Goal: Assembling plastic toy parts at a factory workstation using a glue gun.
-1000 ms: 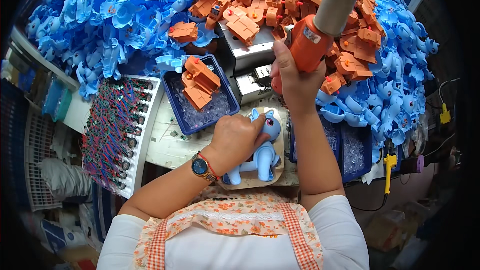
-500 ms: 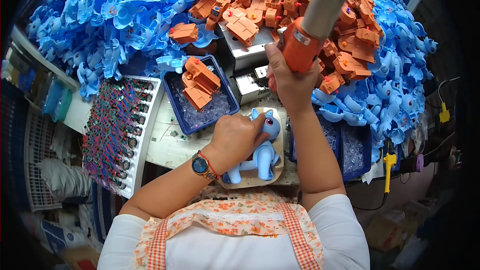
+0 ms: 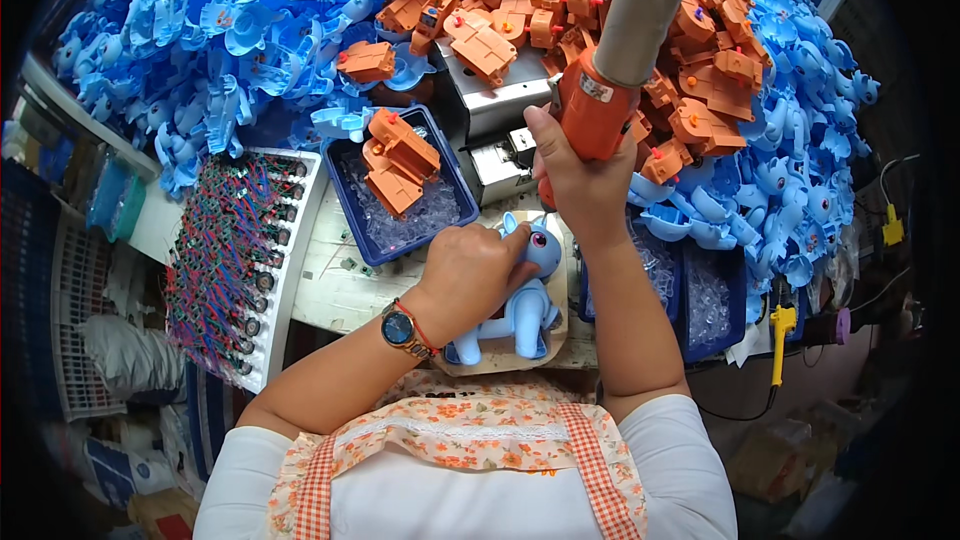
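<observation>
A blue toy animal (image 3: 528,312) with a purple eye lies on a pale board (image 3: 500,367) in front of me. My left hand (image 3: 468,275) is closed on its head and neck, hiding part of the back. Farther right and higher, my right hand (image 3: 592,185) wraps round an orange power screwdriver (image 3: 590,108). A thick grey tube (image 3: 648,15) runs up from the tool's top. The tool's lower end stands above the toy, apart from it.
A blue bin (image 3: 375,258) of clear small parts holds orange casings (image 3: 402,155). Orange casings (image 3: 485,45) and blue toy shells (image 3: 270,50) pile up behind. A white foam tray (image 3: 290,285) of wired parts lies left. Another blue bin (image 3: 738,325) and a yellow-handled tool (image 3: 779,340) are right.
The power screwdriver in my right hand has shifted slightly left and down. My left hand stays on the toy, almost unmoved.
</observation>
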The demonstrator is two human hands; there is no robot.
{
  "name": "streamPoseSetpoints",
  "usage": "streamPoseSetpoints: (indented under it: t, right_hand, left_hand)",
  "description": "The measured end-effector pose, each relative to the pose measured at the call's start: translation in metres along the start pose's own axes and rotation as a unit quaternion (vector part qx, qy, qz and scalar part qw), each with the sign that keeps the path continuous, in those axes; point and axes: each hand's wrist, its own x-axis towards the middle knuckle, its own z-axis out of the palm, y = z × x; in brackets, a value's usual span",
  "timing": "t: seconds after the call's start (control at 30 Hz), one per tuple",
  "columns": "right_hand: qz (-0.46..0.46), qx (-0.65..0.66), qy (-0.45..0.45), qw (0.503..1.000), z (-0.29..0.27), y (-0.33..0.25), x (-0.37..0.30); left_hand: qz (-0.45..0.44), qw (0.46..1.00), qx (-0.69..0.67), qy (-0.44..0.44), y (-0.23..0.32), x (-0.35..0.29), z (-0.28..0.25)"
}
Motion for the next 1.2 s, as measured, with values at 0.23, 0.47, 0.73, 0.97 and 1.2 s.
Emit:
streamPoseSetpoints:
  t: [0.23, 0.47, 0.73, 0.97, 1.2]
  right_hand:
    - [0.001, -0.012, -0.018, 1.0, -0.007, 0.005, -0.006]
    - [-0.016, 0.022, -0.037, 0.999, -0.006, -0.008, -0.01]
    - [-0.022, -0.003, -0.027, 0.999, -0.007, -0.008, -0.013]
    - [-0.014, 0.051, -0.02, 0.998, -0.005, -0.018, -0.016]
    - [-0.003, 0.039, -0.026, 0.999, -0.004, -0.019, -0.014]
  left_hand:
    - [-0.028, 0.998, 0.008, -0.05, 0.001, -0.001, -0.004]
    - [-0.035, 0.995, -0.093, 0.009, -0.009, -0.003, 0.01]
    - [-0.045, 0.994, -0.103, -0.006, -0.006, -0.002, 0.005]
    - [-0.028, 0.992, -0.125, 0.017, -0.008, -0.002, 0.002]
    - [-0.03, 0.991, -0.129, 0.02, -0.009, -0.001, 0.003]
